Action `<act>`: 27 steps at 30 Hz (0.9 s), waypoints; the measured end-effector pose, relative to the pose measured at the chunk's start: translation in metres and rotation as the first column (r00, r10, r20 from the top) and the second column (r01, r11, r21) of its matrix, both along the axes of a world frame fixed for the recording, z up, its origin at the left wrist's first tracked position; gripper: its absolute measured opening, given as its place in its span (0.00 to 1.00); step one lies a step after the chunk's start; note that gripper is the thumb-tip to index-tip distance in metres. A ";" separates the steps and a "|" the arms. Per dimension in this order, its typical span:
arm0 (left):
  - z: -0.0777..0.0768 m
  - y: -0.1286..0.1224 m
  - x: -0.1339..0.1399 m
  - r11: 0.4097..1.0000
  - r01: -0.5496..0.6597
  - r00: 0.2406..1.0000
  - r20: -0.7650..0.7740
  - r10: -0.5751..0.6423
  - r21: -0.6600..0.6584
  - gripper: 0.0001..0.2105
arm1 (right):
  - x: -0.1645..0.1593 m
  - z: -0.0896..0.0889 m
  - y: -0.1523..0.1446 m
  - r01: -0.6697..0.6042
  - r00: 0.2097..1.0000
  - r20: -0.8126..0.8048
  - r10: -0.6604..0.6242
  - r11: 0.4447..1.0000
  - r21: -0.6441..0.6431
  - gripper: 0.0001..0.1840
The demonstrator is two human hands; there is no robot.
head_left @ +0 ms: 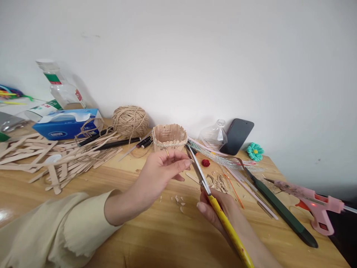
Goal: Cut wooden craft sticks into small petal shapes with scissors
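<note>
My right hand [220,208] is closed around a pair of scissors [205,182] with long metal blades and a yellow handle. The blades point up and away from me, their tips close to the fingers of my left hand [170,163]. Thumb and forefinger are pinched together on that hand; what they hold, if anything, is too small to make out. Just behind it stands a small basket of craft sticks [170,137] with a silvery band around it. Pale wood trimmings [180,203] lie on the table below, and more scraps [220,184] are beside my right hand.
Loose craft sticks [64,167] cover the left, with a blue tissue box [67,126], glass bottle [63,85] and twine ball [130,121] behind. To the right are a phone [237,136], red rosette [205,163], green-handled tool [281,208] and pink glue gun [320,208], its light lit.
</note>
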State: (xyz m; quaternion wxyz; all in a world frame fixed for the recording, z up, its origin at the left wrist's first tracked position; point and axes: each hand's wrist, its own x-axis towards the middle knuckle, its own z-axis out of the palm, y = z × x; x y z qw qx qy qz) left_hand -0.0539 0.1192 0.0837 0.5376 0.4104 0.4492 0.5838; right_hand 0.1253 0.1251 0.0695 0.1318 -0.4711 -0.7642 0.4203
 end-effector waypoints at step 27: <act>0.002 0.002 0.000 0.998 -0.010 1.000 -0.006 0.010 -0.065 0.02 | -0.001 0.006 -0.001 -0.055 0.998 -0.016 0.055 0.998 -0.026 0.30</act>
